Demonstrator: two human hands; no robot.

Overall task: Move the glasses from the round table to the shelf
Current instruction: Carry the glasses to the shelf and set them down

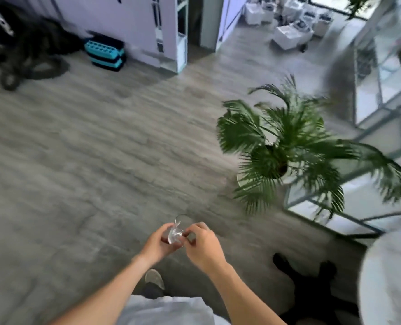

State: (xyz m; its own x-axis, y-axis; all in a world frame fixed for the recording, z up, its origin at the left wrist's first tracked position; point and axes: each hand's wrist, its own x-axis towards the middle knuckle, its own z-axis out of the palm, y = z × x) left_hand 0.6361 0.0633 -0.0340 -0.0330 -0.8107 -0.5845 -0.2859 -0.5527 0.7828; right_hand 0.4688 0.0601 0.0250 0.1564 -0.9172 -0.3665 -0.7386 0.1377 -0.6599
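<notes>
The left hand [158, 242] has its grip closed around a clear drinking glass [176, 232], carried over the floor. The right hand [203, 245] pinches the same glass from the other side. Right of the grip stand a potted palm [286, 146], the white shelf [370, 109], and the round bench [392, 275]. Placing it on the shelf remains.

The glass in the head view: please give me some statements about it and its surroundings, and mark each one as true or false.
1. Both hands, left hand and right hand, touch the glass. True.
2. The glass stands on the round table. False: it is carried above the floor.
3. A potted palm stands to the right of the hands. True.
4. The glass is full of orange juice. False: it looks clear and empty.
</notes>
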